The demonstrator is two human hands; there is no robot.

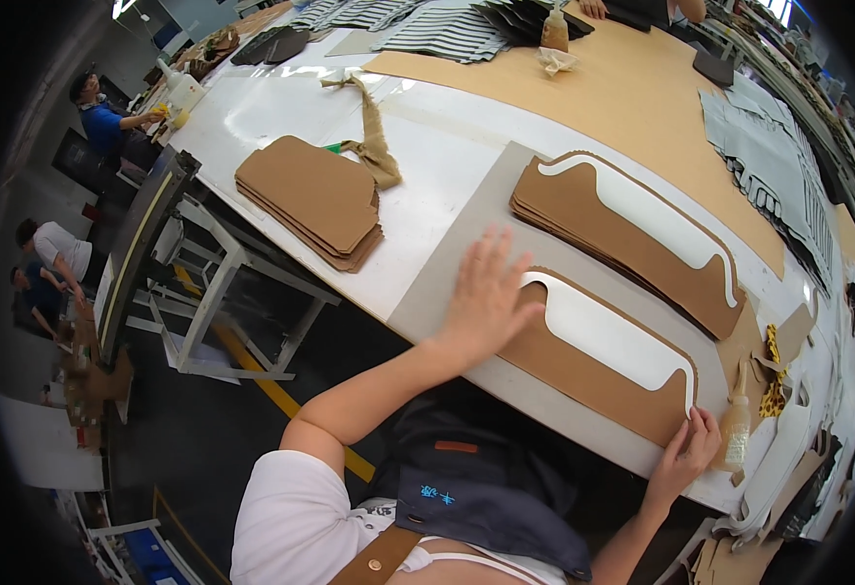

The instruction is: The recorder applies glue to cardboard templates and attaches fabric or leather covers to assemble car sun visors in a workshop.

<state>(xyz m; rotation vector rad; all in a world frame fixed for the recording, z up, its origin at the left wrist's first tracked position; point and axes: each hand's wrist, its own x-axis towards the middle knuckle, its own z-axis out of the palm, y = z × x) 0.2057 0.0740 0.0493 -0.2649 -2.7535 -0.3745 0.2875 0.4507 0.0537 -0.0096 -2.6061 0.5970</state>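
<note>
My left hand (484,297) lies flat, fingers spread, on the left end of a brown leather panel (583,375) topped with a white shaped strip (613,336). My right hand (686,456) pinches the panel's right corner at the table's near edge. The panel rests on a grey board (452,268). Behind it sits a stack of like brown panels with a white strip (632,229).
A stack of plain brown pieces (310,200) and a tan cloth strip (374,136) lie to the left. A small glue bottle (736,429) stands beside my right hand. Striped fabric (437,29) lies far back. Other people (106,117) work at left.
</note>
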